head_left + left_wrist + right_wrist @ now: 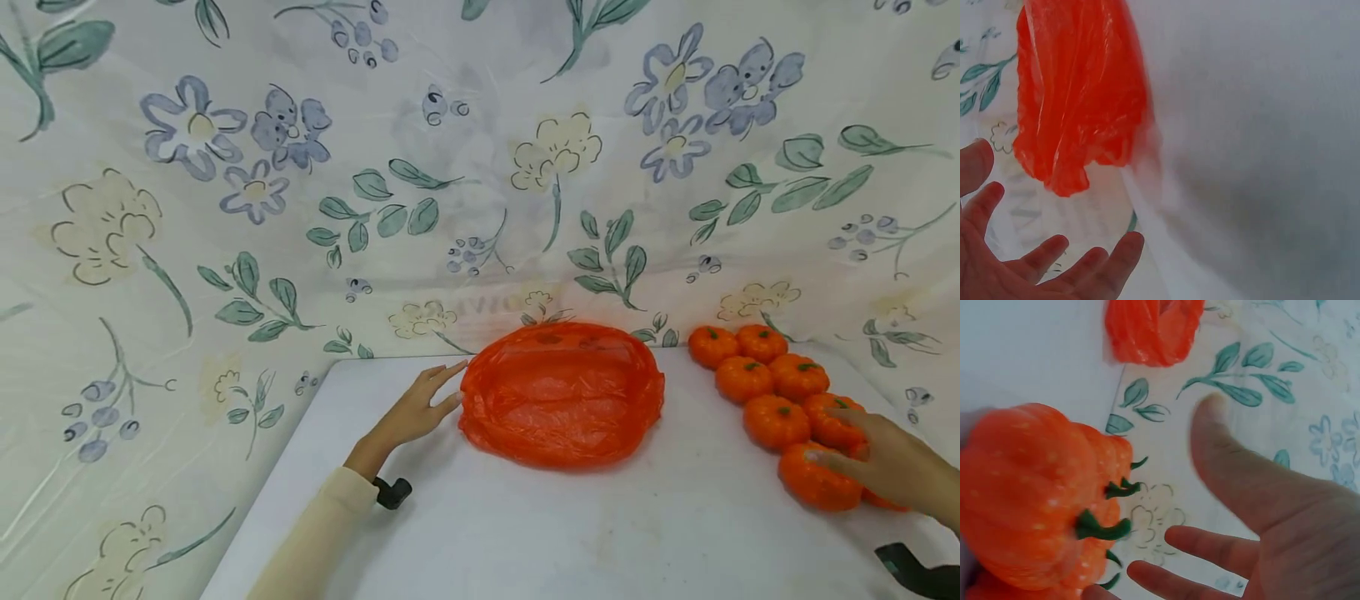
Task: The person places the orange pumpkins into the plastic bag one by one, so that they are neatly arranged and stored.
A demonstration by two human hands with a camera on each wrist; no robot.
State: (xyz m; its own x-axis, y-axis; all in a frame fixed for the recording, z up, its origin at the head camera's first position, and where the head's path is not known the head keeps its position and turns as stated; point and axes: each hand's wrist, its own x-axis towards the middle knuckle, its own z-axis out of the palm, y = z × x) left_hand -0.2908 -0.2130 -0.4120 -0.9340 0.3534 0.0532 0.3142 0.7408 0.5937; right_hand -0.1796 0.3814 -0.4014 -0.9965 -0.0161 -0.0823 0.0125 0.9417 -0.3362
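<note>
A red plastic bag (558, 400) sits at the back middle of the table, its wide mouth facing the head camera. Just left of its rim is my left hand (420, 407), fingers extended toward the bag; in the left wrist view the fingers are spread and hold nothing. Several orange toy-like pumpkins (776, 422) with green stems form two rows at the right. Over the nearest of them hovers my right hand (892, 458), partly covering them in the head view. The right wrist view shows its thumb and fingers apart beside a large-looking pumpkin (1029, 494), nothing between them.
The white table (600, 533) has its back edge against a floral-patterned sheet (480, 167) that also hangs at both sides. A black wrist strap device (393, 493) is on the left wrist, and another black device (918, 571) shows near the right wrist.
</note>
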